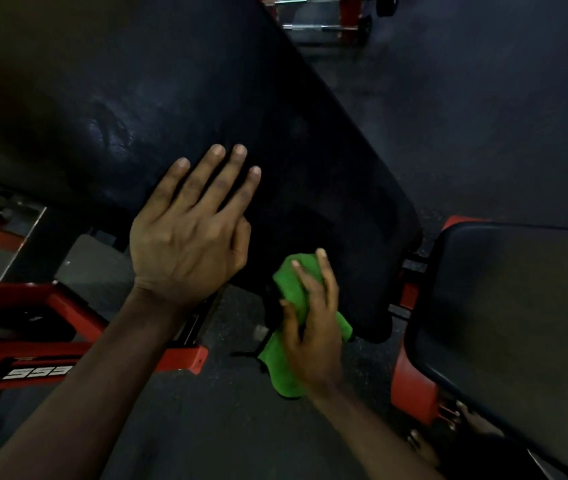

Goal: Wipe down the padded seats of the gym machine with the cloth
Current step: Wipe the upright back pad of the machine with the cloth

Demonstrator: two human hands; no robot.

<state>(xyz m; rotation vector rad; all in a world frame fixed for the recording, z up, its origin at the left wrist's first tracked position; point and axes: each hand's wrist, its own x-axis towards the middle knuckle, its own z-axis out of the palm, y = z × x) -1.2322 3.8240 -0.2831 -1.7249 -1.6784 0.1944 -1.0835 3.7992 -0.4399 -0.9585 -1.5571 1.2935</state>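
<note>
At the far left, a red frame (67, 341) of the gym machine is lying low across the view, carrying a dark label with white lettering that is too blurred to read. The dark speckled floor (206, 410) is showing beneath and beside it.

Moving right, the person's left hand (185, 233) is resting palm down on the large pad (171, 81), a broad black upholstered surface that is slanting from the upper left down towards the lower centre. Its fingers (206, 174) are lying straight and slightly spread on the padding, released and holding nothing, with the thumb tucked against the side of the palm.

Just to the right and lower, the right hand (313, 327) is grasping the green cloth (293, 285). Its fingers (325, 271) are curling over the bunched fabric and pressing it against the lower end of the large pad, near that pad's rounded bottom corner, while a loose tail of the cloth is hanging down below the palm.

Further right, a smaller seat pad (518, 306), also black, is sitting apart from the large pad across a narrow gap, with a red bracket (410, 386) showing under its left edge.

Along the top edge, right of centre, a red rack (351, 12) with metal bars is standing on the floor, well apart from both hands.
</note>
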